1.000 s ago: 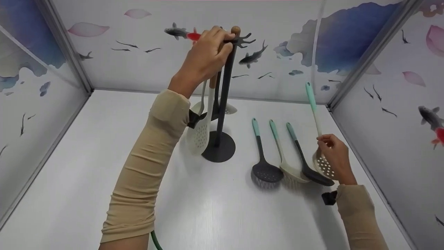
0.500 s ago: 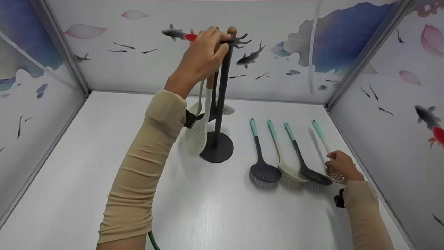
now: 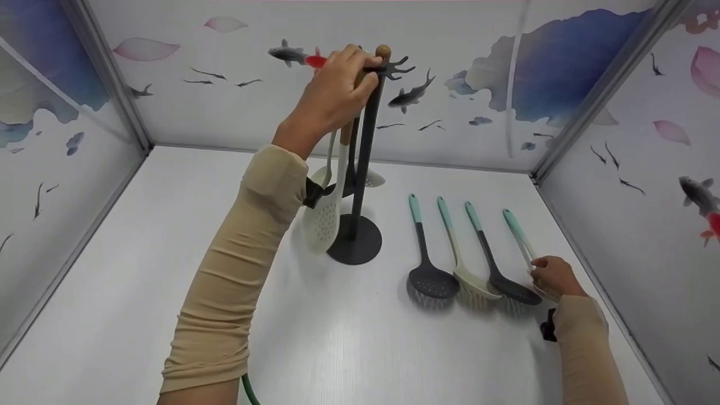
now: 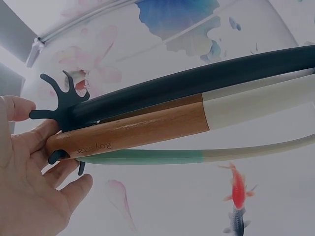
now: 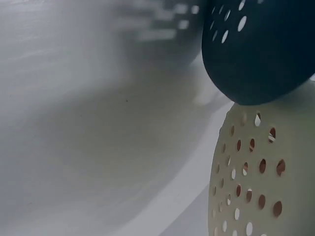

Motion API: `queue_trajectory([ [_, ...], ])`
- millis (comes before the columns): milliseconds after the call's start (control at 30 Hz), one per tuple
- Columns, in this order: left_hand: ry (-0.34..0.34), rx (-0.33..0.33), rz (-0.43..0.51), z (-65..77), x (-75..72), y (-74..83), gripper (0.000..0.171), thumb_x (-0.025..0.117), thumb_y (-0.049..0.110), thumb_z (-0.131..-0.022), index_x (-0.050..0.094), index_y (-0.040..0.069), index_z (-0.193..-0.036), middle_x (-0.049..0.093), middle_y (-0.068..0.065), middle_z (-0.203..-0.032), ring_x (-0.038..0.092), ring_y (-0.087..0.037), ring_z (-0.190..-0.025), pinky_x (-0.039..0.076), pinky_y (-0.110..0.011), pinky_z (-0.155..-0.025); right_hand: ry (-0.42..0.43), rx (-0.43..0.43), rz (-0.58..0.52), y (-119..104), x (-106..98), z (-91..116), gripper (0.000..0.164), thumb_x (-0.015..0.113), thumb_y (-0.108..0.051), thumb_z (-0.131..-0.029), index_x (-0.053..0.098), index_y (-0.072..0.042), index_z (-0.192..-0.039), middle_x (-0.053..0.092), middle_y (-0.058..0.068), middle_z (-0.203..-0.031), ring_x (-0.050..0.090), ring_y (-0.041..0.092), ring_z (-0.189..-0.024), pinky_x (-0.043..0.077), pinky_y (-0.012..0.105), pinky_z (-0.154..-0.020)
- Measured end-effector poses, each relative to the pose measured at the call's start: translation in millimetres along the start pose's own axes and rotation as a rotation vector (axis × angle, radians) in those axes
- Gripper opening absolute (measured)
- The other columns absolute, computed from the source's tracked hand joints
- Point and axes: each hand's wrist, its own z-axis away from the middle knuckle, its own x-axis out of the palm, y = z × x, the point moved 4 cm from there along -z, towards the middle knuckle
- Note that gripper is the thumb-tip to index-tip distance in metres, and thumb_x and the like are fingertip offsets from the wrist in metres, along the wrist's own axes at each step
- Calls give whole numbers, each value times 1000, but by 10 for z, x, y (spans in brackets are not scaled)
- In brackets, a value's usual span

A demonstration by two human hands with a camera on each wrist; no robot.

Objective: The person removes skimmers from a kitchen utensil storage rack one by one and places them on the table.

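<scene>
My left hand [image 3: 336, 84] grips the hooked top of a black utensil rack [image 3: 368, 135] in the head view. Up close in the left wrist view, its fingers lie around the hooks [image 4: 64, 101], beside hanging handles, one of them brown [image 4: 133, 120]. At the right of the table, my right hand [image 3: 557, 275] holds a cream skimmer with a mint handle [image 3: 513, 225] by the neck near its head. The skimmer's perforated bowl [image 5: 261, 182] fills the lower right of the right wrist view, touching or overlapping a dark perforated bowl [image 5: 256, 54]. The right fingers are mostly hidden there.
Left of the held skimmer lie a black perforated utensil [image 3: 514, 288], a cream one [image 3: 475, 284] and a black skimmer [image 3: 433, 281], mint handles pointing away. A white slotted turner [image 3: 322, 225] hangs from the rack. Printed walls enclose the white table [image 3: 315, 349].
My right hand has lowered the cream skimmer from raised to the table beside the other utensils, then drawn it slightly nearer. The left hand stays on the rack top.
</scene>
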Motion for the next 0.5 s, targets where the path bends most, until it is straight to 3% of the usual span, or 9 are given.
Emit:
queue_trajectory([
  [267, -6, 6, 0, -18, 11, 15, 41, 33, 29, -97, 48, 16, -133, 47, 1, -131, 37, -15, -126, 32, -28, -106, -7, -29, 133, -14, 37, -43, 43, 42, -10, -93, 41, 21, -123, 44, 41, -121, 47, 50, -108, 42, 55, -90],
  [500, -7, 8, -5, -16, 8, 25, 41, 33, 28, -97, 47, 17, -134, 45, 2, -135, 36, -14, -129, 31, -28, -108, -55, -85, 197, -22, 45, -69, 45, 38, -15, -96, 41, 21, -124, 41, 42, -125, 39, 55, -116, 36, 58, -96],
])
